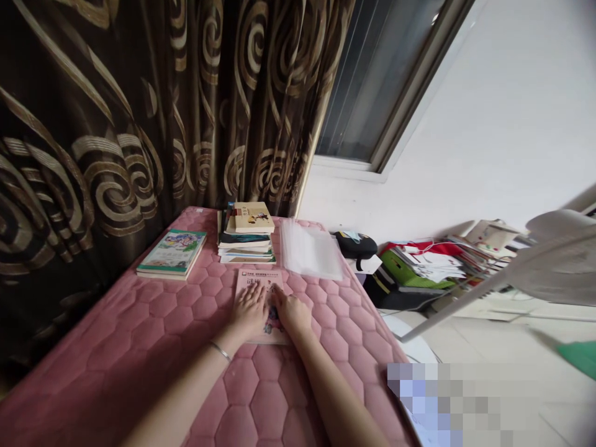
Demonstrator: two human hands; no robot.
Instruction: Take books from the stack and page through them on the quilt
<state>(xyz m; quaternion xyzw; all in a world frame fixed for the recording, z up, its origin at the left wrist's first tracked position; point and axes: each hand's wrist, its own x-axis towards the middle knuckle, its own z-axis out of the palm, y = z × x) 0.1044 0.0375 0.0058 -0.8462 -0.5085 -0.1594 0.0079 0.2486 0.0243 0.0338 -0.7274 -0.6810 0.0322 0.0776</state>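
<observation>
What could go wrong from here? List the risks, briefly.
1. The left hand and right hand press flat on the pink booklet. On the soft quilted cover its pages may crease.
2. The book stack just behind it looks uneven, so pushing the booklet forward might topple it.
3. The clear plastic sleeves lie near the cover's right edge and could slide off.

The quilted cover (139,347) is dusty pink with a hexagon stitch pattern; the curtain (93,124) is dark brown with gold swirls; the booklet (258,279) is pale pink; the book (172,251) has a green-edged, pastel cover; the wall (488,124) is white
</observation>
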